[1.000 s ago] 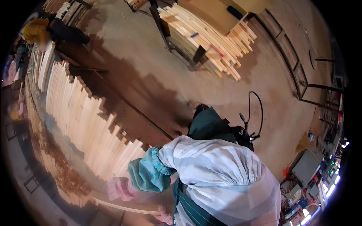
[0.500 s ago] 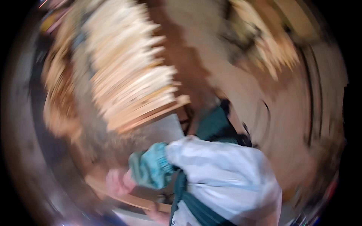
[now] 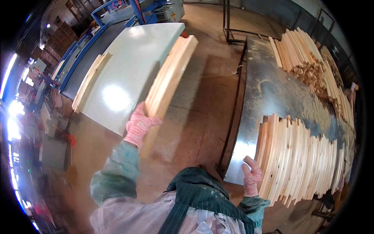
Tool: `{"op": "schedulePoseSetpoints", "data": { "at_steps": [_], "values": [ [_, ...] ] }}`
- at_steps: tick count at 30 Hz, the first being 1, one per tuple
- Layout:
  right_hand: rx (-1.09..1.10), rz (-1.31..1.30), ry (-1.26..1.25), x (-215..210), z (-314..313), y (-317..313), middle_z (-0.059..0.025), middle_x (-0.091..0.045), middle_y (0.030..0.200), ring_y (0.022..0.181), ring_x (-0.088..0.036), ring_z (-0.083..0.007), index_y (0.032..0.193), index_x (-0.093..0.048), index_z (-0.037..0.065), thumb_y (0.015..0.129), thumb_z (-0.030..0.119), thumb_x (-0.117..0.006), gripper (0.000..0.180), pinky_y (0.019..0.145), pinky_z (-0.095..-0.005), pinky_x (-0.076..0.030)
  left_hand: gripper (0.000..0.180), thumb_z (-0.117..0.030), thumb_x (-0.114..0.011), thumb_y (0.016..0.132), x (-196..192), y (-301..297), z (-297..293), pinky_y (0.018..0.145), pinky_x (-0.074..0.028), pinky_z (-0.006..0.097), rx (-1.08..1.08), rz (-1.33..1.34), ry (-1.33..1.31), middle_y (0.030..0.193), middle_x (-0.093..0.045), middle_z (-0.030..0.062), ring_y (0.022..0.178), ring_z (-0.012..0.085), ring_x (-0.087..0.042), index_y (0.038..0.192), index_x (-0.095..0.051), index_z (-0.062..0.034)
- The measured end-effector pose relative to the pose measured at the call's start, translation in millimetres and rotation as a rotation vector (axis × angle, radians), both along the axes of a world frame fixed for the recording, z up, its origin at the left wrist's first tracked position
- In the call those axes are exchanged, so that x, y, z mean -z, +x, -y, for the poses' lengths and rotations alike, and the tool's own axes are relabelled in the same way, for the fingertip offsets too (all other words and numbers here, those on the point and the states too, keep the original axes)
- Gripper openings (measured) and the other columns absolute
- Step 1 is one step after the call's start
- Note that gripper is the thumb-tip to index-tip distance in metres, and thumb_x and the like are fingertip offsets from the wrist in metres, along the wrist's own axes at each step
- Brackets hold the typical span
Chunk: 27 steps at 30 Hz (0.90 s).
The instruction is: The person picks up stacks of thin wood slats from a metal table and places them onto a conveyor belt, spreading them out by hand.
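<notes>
My left hand (image 3: pixel 138 124), in a pink-red knit glove, is closed around a few long pale wooden strips (image 3: pixel 169 74) held side by side. They slant away over the right edge of a glossy pale green-white tabletop (image 3: pixel 120 70); whether they touch it I cannot tell. My right hand (image 3: pixel 252 176), gloved alike, is raised with thumb and fingers apart and holds nothing. It is beside the near left end of a wide row of wooden strips (image 3: pixel 298 160) on a dark metal-topped table (image 3: pixel 267 82).
More strips (image 3: pixel 91 80) lie along the glossy top's left side. Behind it stands a blue-framed machine (image 3: pixel 150 15). Further stacks of strips (image 3: pixel 302 50) are at the dark table's far end, with sawdust scattered on its top. Brown floor (image 3: pixel 194 105) runs between the two tables.
My view has swung left, from a blurred look at the strip pile to the glossy table. The pile now sits at my right. My left hand now shows holding strips out ahead.
</notes>
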State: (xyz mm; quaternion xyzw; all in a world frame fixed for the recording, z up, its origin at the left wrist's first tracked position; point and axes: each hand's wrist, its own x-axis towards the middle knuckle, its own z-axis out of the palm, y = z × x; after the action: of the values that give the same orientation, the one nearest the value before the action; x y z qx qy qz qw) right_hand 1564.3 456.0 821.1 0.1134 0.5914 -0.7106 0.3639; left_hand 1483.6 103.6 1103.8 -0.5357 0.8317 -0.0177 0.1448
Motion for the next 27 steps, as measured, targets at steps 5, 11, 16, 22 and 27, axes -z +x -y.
{"op": "schedulePoseSetpoints", "data": {
  "at_steps": [5, 11, 16, 22, 27],
  "values": [
    [0.04, 0.055, 0.055, 35.4, 4.8, -52.6, -0.0113, -0.068, 0.102, 0.099, -0.064, -0.0233, 0.107, -0.067, 0.002, 0.078, 0.003, -0.066, 0.028, 0.09, -0.0328, -0.049, 0.073, -0.032, -0.081, 0.064, -40.8, -32.1, 70.8, 0.079, -0.049, 0.04, -0.021, -0.029, -0.184, 0.108, -0.064, 0.017, 0.097, 0.0264, -0.061, 0.124, -0.052, -0.0004],
    [-0.233, -0.125, 0.193, 46.2, -29.3, -60.5, -0.0097, -0.067, 0.104, 0.099, -0.061, -0.0277, 0.105, -0.069, 0.016, 0.079, 0.019, -0.065, 0.027, 0.087, -0.0378, -0.049, 0.086, -0.033, -0.076, 0.067, -73.9, 113.6, 256.2, 0.087, -0.049, 0.043, -0.14, 0.328, -0.208, 0.12, -0.056, 0.0224, 0.107, 0.0314, -0.057, 0.137, -0.035, -0.0015],
    [-0.236, -0.044, 0.197, 56.6, -78.3, -18.7, -0.0127, -0.065, 0.104, 0.102, -0.06, -0.0305, 0.113, -0.067, 0.015, 0.081, 0.021, -0.066, 0.032, 0.09, -0.0398, -0.047, 0.107, -0.059, -0.068, 0.069, -16.3, 97.1, 260.8, 0.087, -0.044, 0.062, 0.011, 1.021, -0.682, 0.134, -0.047, 0.0234, 0.12, 0.0356, -0.048, 0.151, -0.013, -0.0164],
    [-0.196, 0.148, 0.3, 51.9, -222.8, 51.8, -0.0115, -0.066, 0.109, 0.106, -0.059, -0.0295, 0.114, -0.067, 0.013, 0.082, 0.024, -0.059, 0.035, 0.096, -0.0389, -0.044, 0.067, -0.02, -0.071, 0.071, 188.9, 13.9, -114.8, 0.106, -0.036, 0.04, 0.741, 0.583, -0.157, 0.127, -0.052, 0.0222, 0.119, 0.0349, -0.048, 0.13, -0.047, 0.0029],
    [0.006, 0.198, 0.408, 82.6, -355.6, 142.3, -0.0138, -0.066, 0.108, 0.104, -0.061, -0.0297, 0.112, -0.068, 0.012, 0.079, 0.022, -0.063, 0.035, 0.092, -0.0391, -0.048, 0.082, -0.025, -0.078, 0.067, 359.2, 78.6, -344.2, 0.11, -0.031, 0.042, 1.049, 0.463, 0.403, 0.134, -0.044, 0.0183, 0.128, 0.0367, -0.037, 0.138, -0.042, -0.0053]
  ]
}}
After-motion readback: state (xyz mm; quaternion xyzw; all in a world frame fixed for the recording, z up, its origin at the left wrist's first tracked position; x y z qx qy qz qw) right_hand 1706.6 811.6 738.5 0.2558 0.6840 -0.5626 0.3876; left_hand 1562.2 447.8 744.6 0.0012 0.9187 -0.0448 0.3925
